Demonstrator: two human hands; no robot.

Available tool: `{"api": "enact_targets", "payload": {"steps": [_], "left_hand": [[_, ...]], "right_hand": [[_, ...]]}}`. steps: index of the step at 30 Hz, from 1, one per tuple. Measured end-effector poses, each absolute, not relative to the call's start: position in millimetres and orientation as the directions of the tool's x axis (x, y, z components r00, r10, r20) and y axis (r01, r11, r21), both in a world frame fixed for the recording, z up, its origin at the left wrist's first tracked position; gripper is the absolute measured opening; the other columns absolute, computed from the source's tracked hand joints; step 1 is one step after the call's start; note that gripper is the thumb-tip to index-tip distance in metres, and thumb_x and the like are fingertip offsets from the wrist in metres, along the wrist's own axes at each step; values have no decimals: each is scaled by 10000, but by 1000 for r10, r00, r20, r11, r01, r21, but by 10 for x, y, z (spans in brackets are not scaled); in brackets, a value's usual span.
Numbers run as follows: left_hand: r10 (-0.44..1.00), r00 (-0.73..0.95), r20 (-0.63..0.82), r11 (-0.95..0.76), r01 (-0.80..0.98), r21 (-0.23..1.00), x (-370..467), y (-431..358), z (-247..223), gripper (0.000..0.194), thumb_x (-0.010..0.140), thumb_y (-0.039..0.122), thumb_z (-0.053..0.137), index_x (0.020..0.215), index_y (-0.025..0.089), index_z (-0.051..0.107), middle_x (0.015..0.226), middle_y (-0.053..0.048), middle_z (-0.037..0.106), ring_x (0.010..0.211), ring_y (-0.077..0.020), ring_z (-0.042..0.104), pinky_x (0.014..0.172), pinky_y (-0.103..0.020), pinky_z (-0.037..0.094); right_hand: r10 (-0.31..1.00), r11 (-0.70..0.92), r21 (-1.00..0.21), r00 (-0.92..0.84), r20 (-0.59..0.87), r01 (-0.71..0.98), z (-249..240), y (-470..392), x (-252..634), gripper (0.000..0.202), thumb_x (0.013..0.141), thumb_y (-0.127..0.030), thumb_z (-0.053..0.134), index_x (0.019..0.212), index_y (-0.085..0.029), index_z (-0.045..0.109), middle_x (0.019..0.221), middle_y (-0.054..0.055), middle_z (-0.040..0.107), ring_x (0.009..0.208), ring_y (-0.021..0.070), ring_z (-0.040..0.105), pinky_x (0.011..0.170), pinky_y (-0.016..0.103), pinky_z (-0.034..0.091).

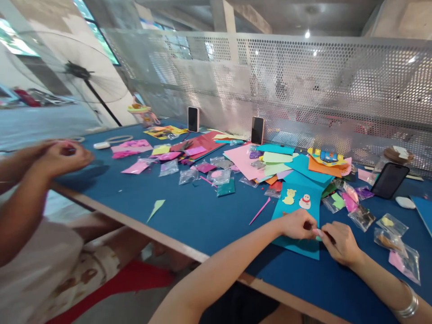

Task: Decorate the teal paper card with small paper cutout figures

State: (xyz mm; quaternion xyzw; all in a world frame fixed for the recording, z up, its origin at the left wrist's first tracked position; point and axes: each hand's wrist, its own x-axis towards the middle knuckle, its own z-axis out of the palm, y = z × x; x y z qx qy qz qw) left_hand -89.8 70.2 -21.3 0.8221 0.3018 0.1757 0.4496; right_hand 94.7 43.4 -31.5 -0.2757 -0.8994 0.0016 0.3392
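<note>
Pale-green bit [318, 238] sits in both hands' [299, 223] [339, 243] pinched grip.

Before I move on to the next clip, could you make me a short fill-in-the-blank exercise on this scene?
1. In the picture, the pink strip lies to the ____ of the card under the left hand and right hand.
2. The bracelet is on the person's ____ arm.
3. The phones in view number ____.

Missing words: left; right; three.
</note>
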Motion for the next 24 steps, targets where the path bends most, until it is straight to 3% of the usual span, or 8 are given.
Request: {"api": "enact_targets", "payload": {"steps": [3, 8, 16, 24], "left_hand": [[660, 750, 41, -429, 333, 840, -891, 695, -193, 132, 700, 205, 599, 615, 111, 565, 473, 51, 477, 462, -40, 410, 430, -139, 277], [660, 751, 22, -404, 330, 853, -902, 717, -180, 155, 711, 232, 598, 623, 105, 581, 489, 40, 498, 467, -44, 427, 437, -141, 289], [691, 721, -45, -310, 352, 883, -963, 714, -112, 277, 728, 386, 573, 797, 122, 622, 491, 47, 483, 381, -43, 385, 365, -152, 267], [713, 701, -16, -293, 319, 901, -927, 719, -102, 322, 739, 408, 554, 610, 113, 542, 509, 20, 501, 430, -58, 446, 403, -153, 315]], "right_hand": [[559, 818, -250, -616, 554, 518, -315, 437, 959, 283, 881, -254, 418, 623, -156, 481, 484, -5, 437, 457, 102, 385, 502, 233, 260], [538, 839, -252, -667, 515, 483, -331, 428, 959, 324, 905, -226, 346, 631, -151, 502, 502, 12, 469, 460, 111, 405, 501, 243, 264], [644, 761, -378, -547, 534, 527, -333, 453, 960, 314, 910, -260, 332, 677, -151, 512, 511, 10, 474, 462, 111, 451, 484, 224, 297], [850, 499, -769, -399, 344, 400, -346, 457, 986, 364, 899, -356, 352, 604, -162, 443, 464, -36, 392, 399, 70, 375, 419, 194, 295]]}}
